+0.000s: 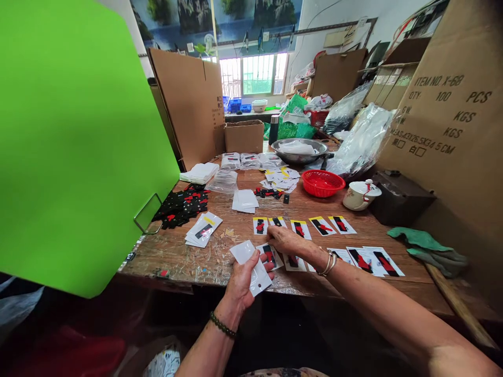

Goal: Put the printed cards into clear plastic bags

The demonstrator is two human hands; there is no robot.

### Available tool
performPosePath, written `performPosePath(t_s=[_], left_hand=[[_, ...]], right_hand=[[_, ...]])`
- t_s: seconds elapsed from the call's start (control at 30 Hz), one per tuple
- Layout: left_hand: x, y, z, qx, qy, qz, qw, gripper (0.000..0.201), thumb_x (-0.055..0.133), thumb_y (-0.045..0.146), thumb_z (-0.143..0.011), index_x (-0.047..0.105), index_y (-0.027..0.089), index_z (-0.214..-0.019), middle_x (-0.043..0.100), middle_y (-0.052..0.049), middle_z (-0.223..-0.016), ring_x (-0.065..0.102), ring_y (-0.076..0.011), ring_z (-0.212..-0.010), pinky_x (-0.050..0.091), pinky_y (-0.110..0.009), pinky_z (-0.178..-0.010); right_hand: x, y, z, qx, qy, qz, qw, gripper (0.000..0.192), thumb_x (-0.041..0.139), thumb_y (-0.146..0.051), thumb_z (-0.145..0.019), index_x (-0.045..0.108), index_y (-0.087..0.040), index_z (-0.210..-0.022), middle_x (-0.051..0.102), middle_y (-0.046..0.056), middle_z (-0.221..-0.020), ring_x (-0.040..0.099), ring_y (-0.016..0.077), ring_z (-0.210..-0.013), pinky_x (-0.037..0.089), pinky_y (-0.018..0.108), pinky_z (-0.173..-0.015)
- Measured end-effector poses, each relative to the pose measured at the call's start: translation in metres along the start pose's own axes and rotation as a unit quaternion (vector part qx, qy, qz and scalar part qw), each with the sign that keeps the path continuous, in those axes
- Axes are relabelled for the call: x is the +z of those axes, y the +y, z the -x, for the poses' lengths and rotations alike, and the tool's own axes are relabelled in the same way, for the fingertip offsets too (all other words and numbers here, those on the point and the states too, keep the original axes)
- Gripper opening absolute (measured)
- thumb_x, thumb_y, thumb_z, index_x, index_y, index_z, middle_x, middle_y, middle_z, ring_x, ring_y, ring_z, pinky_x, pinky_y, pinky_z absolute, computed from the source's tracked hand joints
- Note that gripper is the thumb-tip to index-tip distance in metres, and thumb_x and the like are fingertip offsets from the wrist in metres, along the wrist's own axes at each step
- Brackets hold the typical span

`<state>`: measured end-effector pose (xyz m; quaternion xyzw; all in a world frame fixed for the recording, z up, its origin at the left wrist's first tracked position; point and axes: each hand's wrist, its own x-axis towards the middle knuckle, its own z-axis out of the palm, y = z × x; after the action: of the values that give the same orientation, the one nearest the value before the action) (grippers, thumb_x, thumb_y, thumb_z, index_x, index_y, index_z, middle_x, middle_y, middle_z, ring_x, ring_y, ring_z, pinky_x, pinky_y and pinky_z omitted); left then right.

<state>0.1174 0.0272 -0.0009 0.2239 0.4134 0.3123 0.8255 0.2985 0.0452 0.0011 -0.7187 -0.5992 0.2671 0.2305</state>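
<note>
Two hands (243, 280) (285, 240); five carded packets (304, 226)

**Cards in rows at the desk's near edge**

On the desk (188, 256), a row of cards (304, 226) lies behind the right hand (285, 241). The left hand (241, 283) holds a pouch (251, 264) at the near edge. A basket (323, 183) sits farther back, a lidded cup (359, 195) to its right, a metal bowl (301, 152) behind it.
</note>
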Motion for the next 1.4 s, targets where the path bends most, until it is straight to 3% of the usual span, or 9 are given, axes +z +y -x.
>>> performPosePath(t_s=[0.2,0.33,0.43,0.5,0.6,0.7,0.83,1.07,1.4], left_hand=[[-0.001,-0.002,-0.002,-0.001,0.002,0.003,1.000,0.025,0.070,0.023,-0.081,0.064,0.013,-0.103,0.072,-0.011,-0.092,0.071,-0.0194,-0.067,0.060,-0.033,-0.062],[-0.002,-0.001,0.000,0.002,0.006,0.010,1.000,0.022,0.067,0.021,-0.083,0.064,0.011,-0.102,0.072,-0.010,-0.087,0.071,-0.0191,-0.066,0.060,-0.034,-0.065],[-0.008,0.006,0.001,0.027,0.013,0.048,0.998,0.017,0.065,0.022,-0.084,0.064,0.010,-0.098,0.072,-0.011,-0.088,0.071,-0.0197,-0.069,0.060,-0.037,-0.072],[-0.013,0.014,0.000,0.053,0.019,0.097,0.994,0.014,0.064,0.022,-0.085,0.064,0.011,-0.093,0.073,-0.011,-0.088,0.071,-0.0194,-0.071,0.059,-0.039,-0.078],[-0.018,0.028,-0.002,0.088,0.026,0.165,0.982,0.013,0.062,0.025,-0.088,0.064,0.012,-0.087,0.072,-0.008,-0.084,0.070,-0.0176,-0.073,0.057,-0.039,-0.083],[-0.017,0.036,-0.003,0.133,0.040,0.200,0.970,0.013,0.061,0.025,-0.089,0.064,0.013,-0.084,0.071,-0.006,-0.081,0.069,-0.0159,-0.071,0.057,-0.036,-0.083],[-0.012,0.038,-0.002,0.171,0.048,0.223,0.959,0.014,0.061,0.025,-0.089,0.065,0.013,-0.084,0.071,-0.006,-0.079,0.068,-0.0156,-0.069,0.056,-0.034,-0.077],[-0.009,0.035,0.004,0.214,0.026,0.238,0.947,0.016,0.071,0.027,-0.081,0.065,0.013,-0.086,0.071,-0.005,-0.080,0.067,-0.0160,-0.067,0.054,-0.031,-0.070],[-0.007,0.034,0.002,0.247,0.024,0.245,0.937,0.023,0.077,0.032,-0.076,0.066,0.015,-0.087,0.072,-0.004,-0.082,0.069,-0.0162,-0.076,0.054,-0.033,-0.082]], right_hand=[[0.008,-0.001,0.000,0.014,0.012,-0.047,0.999,0.023,0.068,-0.006,-0.066,0.061,-0.019,-0.084,0.057,-0.005,-0.068,0.050,0.0106,-0.058,0.032,0.019,-0.051],[0.011,-0.005,0.000,0.065,0.002,-0.085,0.994,0.038,0.074,-0.004,-0.055,0.063,-0.018,-0.089,0.057,-0.007,-0.060,0.050,0.0111,-0.051,0.031,0.020,-0.046],[0.005,-0.010,0.005,0.097,-0.021,-0.143,0.985,0.035,0.073,-0.010,-0.061,0.065,-0.016,-0.094,0.057,-0.007,-0.053,0.049,0.0112,-0.043,0.031,0.021,-0.043],[0.002,-0.014,0.015,0.106,-0.037,-0.269,0.957,0.032,0.075,-0.018,-0.063,0.066,-0.016,-0.094,0.062,-0.004,-0.056,0.051,0.0110,-0.044,0.034,0.021,-0.043],[0.006,-0.020,0.038,0.099,-0.057,-0.472,0.874,0.030,0.081,-0.027,-0.058,0.066,-0.016,-0.082,0.065,0.000,-0.063,0.055,0.0106,-0.049,0.042,0.020,-0.046],[0.022,-0.029,0.061,0.090,-0.045,-0.557,0.825,0.035,0.086,-0.034,-0.056,0.064,-0.015,-0.075,0.067,0.001,-0.066,0.056,0.0098,-0.049,0.045,0.019,-0.044],[0.043,-0.041,0.077,0.140,0.004,-0.631,0.763,0.044,0.093,-0.032,-0.047,0.065,-0.015,-0.077,0.070,0.003,-0.073,0.063,0.0122,-0.056,0.052,0.019,-0.046],[0.059,-0.058,0.078,0.160,0.075,-0.697,0.695,0.050,0.099,-0.030,-0.034,0.066,-0.013,-0.068,0.070,0.001,-0.067,0.062,0.0113,-0.053,0.058,0.020,-0.048],[0.090,-0.071,0.079,0.154,0.144,-0.755,0.621,0.050,0.100,-0.027,-0.032,0.068,-0.014,-0.069,0.073,0.001,-0.074,0.066,0.0127,-0.058,0.062,0.021,-0.053]])
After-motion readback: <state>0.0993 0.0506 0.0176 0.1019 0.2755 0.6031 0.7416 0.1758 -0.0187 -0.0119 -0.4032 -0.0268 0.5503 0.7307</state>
